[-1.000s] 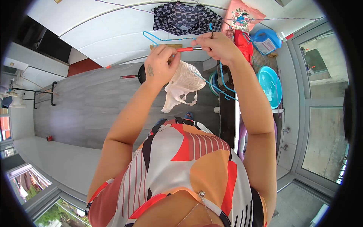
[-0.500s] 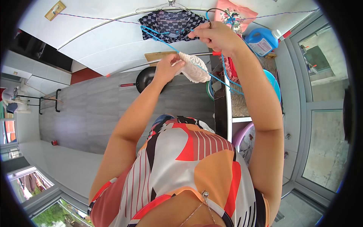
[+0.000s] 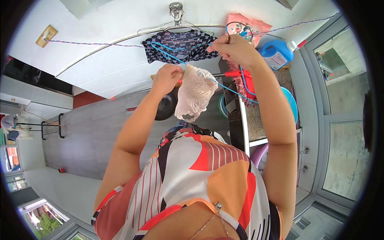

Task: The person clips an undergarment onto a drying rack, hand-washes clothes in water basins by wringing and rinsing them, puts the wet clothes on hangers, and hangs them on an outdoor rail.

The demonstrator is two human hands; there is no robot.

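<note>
A blue clothes hanger (image 3: 230, 87) is held by my right hand (image 3: 237, 50), its fingers closed around it near the top. A thin, pale lacy garment (image 3: 195, 93) hangs on the hanger's bar, its crumpled fabric drooping down. My left hand (image 3: 165, 79) is at the garment's upper left edge, fingers pinched together on the fabric. Behind the hands, a black-and-white patterned garment (image 3: 180, 46) hangs from a wire hanger at the wall.
A blue detergent bottle (image 3: 276, 55) and a light-blue basin (image 3: 290, 104) stand at right by the counter (image 3: 256, 120). A pink floral cloth (image 3: 250, 25) is beyond my right hand. A dark wok (image 3: 166, 107) is below my left hand. A twisted cord (image 3: 96, 44) crosses the wall.
The lacy garment now hangs lower and more spread out, where it was bunched along the bar. My left hand has shifted slightly left and down. The view has tilted upward.
</note>
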